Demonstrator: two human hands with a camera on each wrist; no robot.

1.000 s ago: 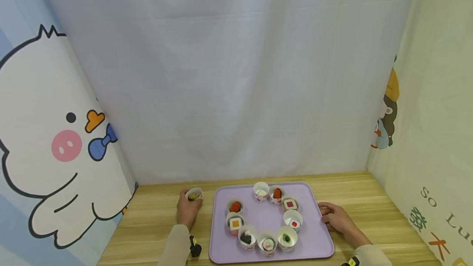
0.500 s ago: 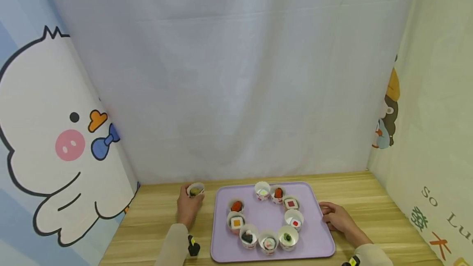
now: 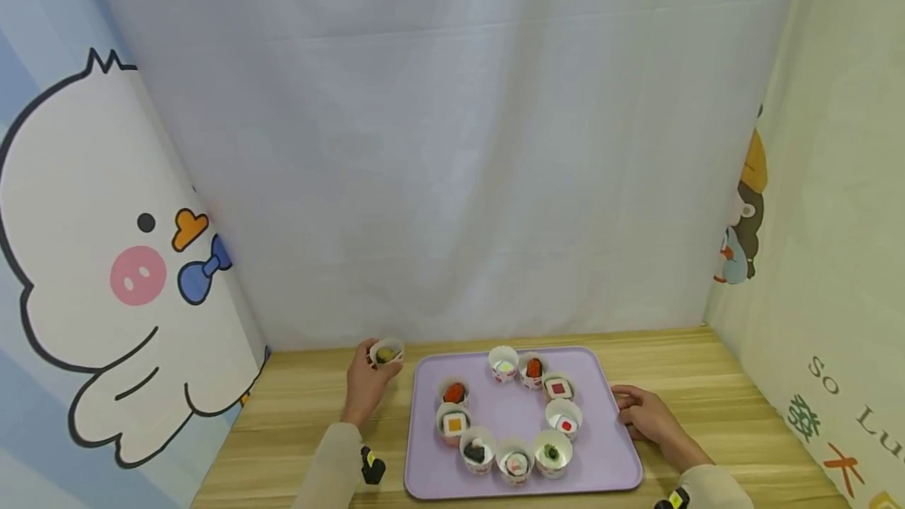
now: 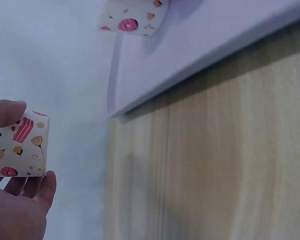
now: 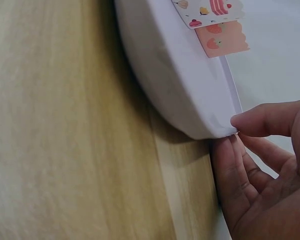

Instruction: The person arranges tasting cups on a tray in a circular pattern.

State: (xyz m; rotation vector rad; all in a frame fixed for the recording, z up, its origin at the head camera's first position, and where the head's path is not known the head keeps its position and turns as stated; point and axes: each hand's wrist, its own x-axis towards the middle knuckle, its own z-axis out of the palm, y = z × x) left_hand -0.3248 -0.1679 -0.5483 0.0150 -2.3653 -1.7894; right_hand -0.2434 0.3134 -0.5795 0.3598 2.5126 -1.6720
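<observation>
My left hand (image 3: 364, 387) holds a patterned paper baking cup (image 3: 396, 353) with a small yellow-green topped piece inside, left of the tray's far corner. In the left wrist view that cup (image 4: 27, 147) sits between thumb and fingers, raised off the table. The lilac tray (image 3: 498, 415) carries a ring of similar cups with sushi-like pieces, among them an orange-red topped one (image 3: 455, 393) and a yellow-square one (image 3: 453, 424). On the tray's right side, my right hand (image 3: 649, 419) pinches the rim, thumb above and fingers below, as the right wrist view of the tray (image 5: 205, 107) shows.
The wood-grain table (image 3: 283, 422) lies under the tray. A pale curtain (image 3: 452, 179) hangs behind its far edge. Printed cloths stand at both sides, a white cartoon bird (image 3: 78, 258) on the left one. The ring of cups has a gap at its far left.
My left hand has lifted the cup off the table and moved it a little away and to the right. The right hand stays at the tray's rim. The camera view has shifted slightly.
</observation>
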